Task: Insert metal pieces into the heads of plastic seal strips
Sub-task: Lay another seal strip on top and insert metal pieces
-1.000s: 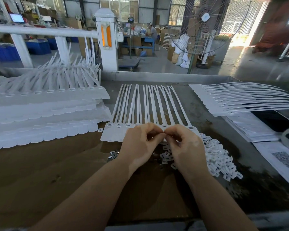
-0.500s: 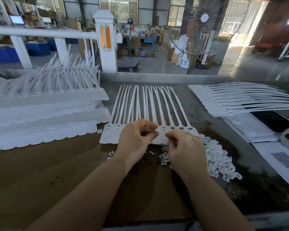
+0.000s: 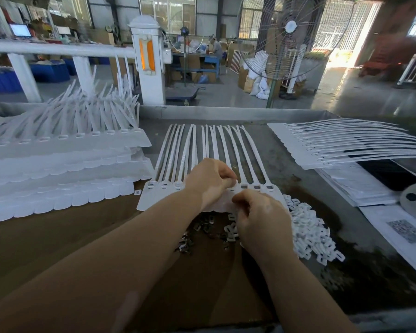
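Seating an insert: left hand (image 3: 208,181) pinches something at a mid-row seal-strip sheet (image 3: 154,200) head; right hand (image 3: 259,217) curled, contents unclear. Next: adjacent open slot.

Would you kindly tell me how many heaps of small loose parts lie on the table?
2: dark metal pieces just nearside of the left hand, white plastic pieces right of the right hand; hands may hide more.

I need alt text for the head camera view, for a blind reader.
Two bare hands, left hand and right hand, work at the heads of a white seal strip sheet on a table, with small metal pieces and white clips just below.
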Tool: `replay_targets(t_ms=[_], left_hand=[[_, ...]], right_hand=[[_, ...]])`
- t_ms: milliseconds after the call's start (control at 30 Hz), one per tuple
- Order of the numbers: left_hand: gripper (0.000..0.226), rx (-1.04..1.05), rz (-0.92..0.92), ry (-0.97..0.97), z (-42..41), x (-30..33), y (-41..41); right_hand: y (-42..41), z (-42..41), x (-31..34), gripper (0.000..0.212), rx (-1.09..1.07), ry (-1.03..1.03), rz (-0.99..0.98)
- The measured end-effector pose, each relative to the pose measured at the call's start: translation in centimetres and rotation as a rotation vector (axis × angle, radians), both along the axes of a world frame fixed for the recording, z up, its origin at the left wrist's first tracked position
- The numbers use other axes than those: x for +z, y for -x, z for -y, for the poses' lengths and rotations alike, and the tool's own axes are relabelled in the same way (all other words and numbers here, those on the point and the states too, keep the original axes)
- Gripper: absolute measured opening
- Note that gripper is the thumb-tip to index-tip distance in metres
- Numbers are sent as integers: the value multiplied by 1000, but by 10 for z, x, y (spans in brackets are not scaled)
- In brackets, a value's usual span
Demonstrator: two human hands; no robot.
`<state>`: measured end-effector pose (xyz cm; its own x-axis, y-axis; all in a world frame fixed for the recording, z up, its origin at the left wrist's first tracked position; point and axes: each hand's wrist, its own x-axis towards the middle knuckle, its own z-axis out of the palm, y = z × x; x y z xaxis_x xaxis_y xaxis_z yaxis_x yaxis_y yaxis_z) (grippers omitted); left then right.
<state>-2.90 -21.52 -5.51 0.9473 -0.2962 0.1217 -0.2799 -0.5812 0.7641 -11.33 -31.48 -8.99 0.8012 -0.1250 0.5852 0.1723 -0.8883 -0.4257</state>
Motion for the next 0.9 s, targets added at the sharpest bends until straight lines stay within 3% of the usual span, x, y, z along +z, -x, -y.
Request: replay_targets(t_ms=[233, 533, 900], left_hand=[[23, -18, -76, -104, 16, 2, -15], [15, 16, -183, -32, 21, 1, -23], [18, 13, -163, -93, 22, -5, -23]], right_hand=[[-2, 0, 0, 9, 5, -16, 12], [-4, 0, 0, 11, 12, -17, 45], [-4, 1, -1, 11, 5, -3, 49]])
